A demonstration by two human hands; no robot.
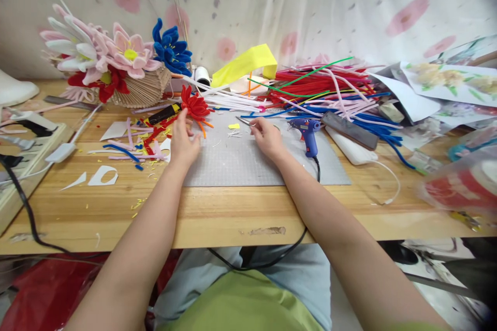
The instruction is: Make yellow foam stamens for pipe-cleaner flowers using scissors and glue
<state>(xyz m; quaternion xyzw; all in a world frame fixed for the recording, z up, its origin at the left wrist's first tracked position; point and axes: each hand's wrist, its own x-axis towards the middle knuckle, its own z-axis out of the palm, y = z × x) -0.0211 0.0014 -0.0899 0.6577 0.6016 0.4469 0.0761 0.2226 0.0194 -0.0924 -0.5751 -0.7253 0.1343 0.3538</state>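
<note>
Green shirt (240,305) cloth sits nearest, between two forearms (145,232). Over the worktop (233,214), the left hand (184,144) is half curled at a red flower (194,104); I can't tell whether it grips. The flower is at that hand's far side, petals spread upward, orange ends (208,124) slanting right beside it. The right hand (266,137) pinches narrowly on a metal tool (243,121), its long axis slanting away, tip leftward. Between the hands lie a yellow scrap (234,126) and white bits (234,135); right of them, a glue gun (309,139).
</note>
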